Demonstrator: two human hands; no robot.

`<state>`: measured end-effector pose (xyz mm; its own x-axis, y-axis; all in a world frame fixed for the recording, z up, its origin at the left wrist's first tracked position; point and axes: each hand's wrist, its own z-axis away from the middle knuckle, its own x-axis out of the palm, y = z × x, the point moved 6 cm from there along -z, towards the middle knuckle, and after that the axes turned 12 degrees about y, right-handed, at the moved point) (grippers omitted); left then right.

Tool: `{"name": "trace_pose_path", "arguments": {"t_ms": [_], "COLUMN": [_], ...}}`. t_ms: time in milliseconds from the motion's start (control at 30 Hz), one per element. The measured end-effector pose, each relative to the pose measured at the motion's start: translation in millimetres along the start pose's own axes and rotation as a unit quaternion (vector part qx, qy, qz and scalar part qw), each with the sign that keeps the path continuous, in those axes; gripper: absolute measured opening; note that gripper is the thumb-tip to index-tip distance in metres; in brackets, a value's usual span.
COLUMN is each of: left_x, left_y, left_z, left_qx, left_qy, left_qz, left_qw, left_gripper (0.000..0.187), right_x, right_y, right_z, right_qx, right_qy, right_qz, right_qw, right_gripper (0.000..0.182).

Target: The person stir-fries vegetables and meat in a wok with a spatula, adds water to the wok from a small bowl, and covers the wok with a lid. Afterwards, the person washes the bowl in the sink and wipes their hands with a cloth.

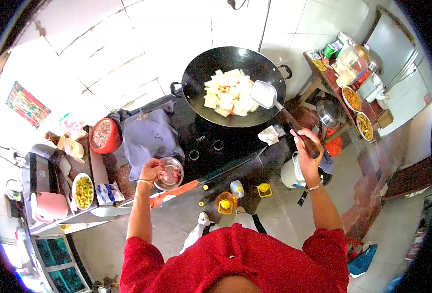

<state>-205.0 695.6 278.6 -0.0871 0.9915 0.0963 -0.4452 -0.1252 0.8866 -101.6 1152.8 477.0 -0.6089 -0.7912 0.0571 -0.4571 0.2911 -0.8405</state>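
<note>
A wooden-handled wok spatula (295,122) is gripped by my right hand (308,155), fingers wrapped round the handle. Its metal blade rests against the pale cut pieces (231,93), mixed with red bits, in a large black wok (196,73). My left hand (152,173) is at the left rim of a small metal bowl (169,185). Its fingers are closed on what looks like pink raw meat (163,175). More pink meat (177,174) lies in the bowl, which stands at the counter's front edge.
A grey cloth (150,136) and a red bowl (104,136) lie left of the black stove (221,136). A plate of green food (83,191) stands farther left. Bottles (226,203) stand on the floor by my feet. A side table (334,83) holds several dishes at right.
</note>
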Motion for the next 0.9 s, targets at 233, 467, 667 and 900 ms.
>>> {"name": "trace_pose_path", "arguments": {"t_ms": [233, 467, 667, 900], "left_x": [99.0, 267.5, 324.6, 300.3], "left_y": [121.9, 190.9, 206.5, 175.4], "left_z": [1.7, -63.8, -86.6, -145.7], "left_qx": [0.073, 0.229, 0.21, 0.374], "left_qy": [-0.169, -0.097, -0.151, -0.052], "left_qz": [0.09, -0.016, 0.06, -0.109], "left_qw": [0.979, 0.968, 0.964, 0.92], "left_gripper": [0.013, 0.015, 0.005, 0.008], "right_x": [-11.0, -24.5, -38.0, -24.8], "right_y": [10.5, 20.1, 20.2, 21.1], "right_z": [-1.3, -5.4, -10.3, -24.8], "right_qx": [0.04, 0.067, 0.037, 0.061], "right_qy": [0.03, 0.084, 0.083, 0.021], "right_qz": [-0.028, -0.041, 0.01, 0.046], "right_qw": [0.998, 0.993, 0.996, 0.997], "right_gripper": [0.014, 0.013, 0.013, 0.013]}}
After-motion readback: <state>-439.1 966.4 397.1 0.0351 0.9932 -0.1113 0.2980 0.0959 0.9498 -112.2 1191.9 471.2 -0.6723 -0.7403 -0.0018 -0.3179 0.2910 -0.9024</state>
